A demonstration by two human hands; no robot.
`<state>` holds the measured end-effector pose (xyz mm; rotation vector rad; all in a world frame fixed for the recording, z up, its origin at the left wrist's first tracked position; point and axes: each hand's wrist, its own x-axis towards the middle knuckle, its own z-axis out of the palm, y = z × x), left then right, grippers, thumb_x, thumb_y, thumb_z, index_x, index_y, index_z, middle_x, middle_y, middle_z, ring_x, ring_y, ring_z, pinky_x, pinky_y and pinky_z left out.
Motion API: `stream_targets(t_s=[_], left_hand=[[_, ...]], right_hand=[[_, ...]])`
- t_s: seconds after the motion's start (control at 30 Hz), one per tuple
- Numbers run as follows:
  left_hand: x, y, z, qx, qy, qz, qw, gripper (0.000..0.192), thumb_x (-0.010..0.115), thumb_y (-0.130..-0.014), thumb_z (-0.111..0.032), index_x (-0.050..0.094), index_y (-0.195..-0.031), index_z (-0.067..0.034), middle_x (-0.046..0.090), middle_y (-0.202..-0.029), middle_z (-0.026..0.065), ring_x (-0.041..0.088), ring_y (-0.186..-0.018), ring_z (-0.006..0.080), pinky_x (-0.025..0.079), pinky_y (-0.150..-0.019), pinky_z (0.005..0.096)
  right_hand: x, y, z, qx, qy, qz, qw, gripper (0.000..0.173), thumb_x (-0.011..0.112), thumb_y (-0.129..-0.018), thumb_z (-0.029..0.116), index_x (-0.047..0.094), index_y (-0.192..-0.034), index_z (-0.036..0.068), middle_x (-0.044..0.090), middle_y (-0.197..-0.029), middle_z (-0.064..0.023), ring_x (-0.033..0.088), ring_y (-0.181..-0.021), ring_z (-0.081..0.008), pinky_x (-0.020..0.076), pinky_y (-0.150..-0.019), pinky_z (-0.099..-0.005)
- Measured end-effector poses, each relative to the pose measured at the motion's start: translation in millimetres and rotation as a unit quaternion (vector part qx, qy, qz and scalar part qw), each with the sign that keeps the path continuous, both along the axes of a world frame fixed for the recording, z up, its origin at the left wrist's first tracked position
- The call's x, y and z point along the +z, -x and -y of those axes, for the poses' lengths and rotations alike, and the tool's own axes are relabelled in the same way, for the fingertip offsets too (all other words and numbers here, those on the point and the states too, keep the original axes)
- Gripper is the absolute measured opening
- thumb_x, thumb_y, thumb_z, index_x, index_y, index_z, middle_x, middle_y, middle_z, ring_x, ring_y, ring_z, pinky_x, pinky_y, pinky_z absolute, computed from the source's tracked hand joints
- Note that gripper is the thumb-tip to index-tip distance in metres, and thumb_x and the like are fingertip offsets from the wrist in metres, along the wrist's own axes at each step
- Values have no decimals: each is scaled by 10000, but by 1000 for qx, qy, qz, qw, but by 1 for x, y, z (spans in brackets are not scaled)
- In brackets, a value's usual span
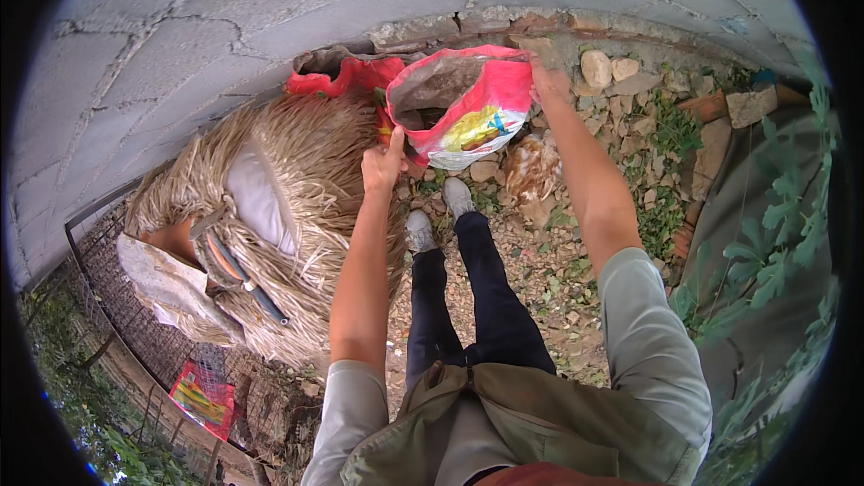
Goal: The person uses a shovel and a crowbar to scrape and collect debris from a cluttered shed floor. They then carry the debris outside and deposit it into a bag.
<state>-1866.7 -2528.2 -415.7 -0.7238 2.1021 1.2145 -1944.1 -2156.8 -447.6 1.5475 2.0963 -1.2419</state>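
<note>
A pink-red printed sack (482, 125) hangs between my two hands with its mouth wide. My left hand (385, 163) pinches the near left part of its rim. At the far right of the rim, my right hand (548, 84) grips the edge. The sack's greyish inside shows, and something dark lies low in it, too shaded to name. Against the wall, just left of it, stands a second red sack (347, 74) with a crumpled mouth. A brown-and-white hen (533, 167) is on the stones below my right forearm, partly hidden by the sack.
A heap of dry straw-like fibre (317, 155) lies left, bearing a hand tool with a grey and orange handle (246, 283). A wire mesh panel (101, 283) stands beyond. Ahead rises a concrete block wall (270, 13). Rubble stones (597, 69) and a dark tarp (763, 182) are right.
</note>
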Motion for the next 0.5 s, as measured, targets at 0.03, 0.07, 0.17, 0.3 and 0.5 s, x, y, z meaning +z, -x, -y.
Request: stream_targets(t_s=[0.03, 0.07, 0.17, 0.3, 0.5], left_hand=[[-10, 8, -4, -4, 3, 12, 1000, 747, 585, -814, -722, 702, -711, 8, 666, -601, 106, 662, -631, 215, 518, -691, 351], [-18, 14, -7, -8, 9, 14, 1000, 693, 636, -870, -611, 698, -813, 78, 675, -690, 131, 615, -579, 183, 492, -599, 319], [-25, 17, -12, -36, -36, 20, 999, 682, 635, -876, -602, 697, -836, 76, 681, -711, 132, 612, -577, 175, 490, -585, 321], [-31, -6, -9, -62, -74, 82, 992, 565, 605, -925, -536, 685, -787, 6, 644, -653, 80, 557, -524, 153, 447, -527, 324], [-65, -77, 10, -125, 0, 8, 992, 411, 617, -899, -340, 640, -741, 39, 607, -619, 201, 627, -604, 292, 490, -656, 400]], right_hand=[[-2, 4, 0, 21, -20, 11, 1000, 573, 675, -868, 537, 605, -879, -31, 627, -693, -103, 567, -480, -169, 445, -375, -285], [-3, 5, 2, 9, 17, -11, 1000, 542, 662, -886, 506, 613, -868, -34, 639, -695, -107, 590, -494, -174, 469, -404, -289], [-4, -10, 11, -9, 123, -91, 988, 439, 617, -942, 392, 623, -847, -37, 655, -691, -106, 619, -515, -176, 499, -451, -291], [3, -71, 14, 48, 245, -154, 956, 317, 517, -1013, 231, 615, -830, -8, 615, -648, -46, 531, -500, -120, 393, -438, -260], [15, -212, 19, 208, 139, -81, 965, 258, 524, -984, 219, 652, -862, 31, 580, -632, 3, 522, -582, -107, 428, -566, -303]])
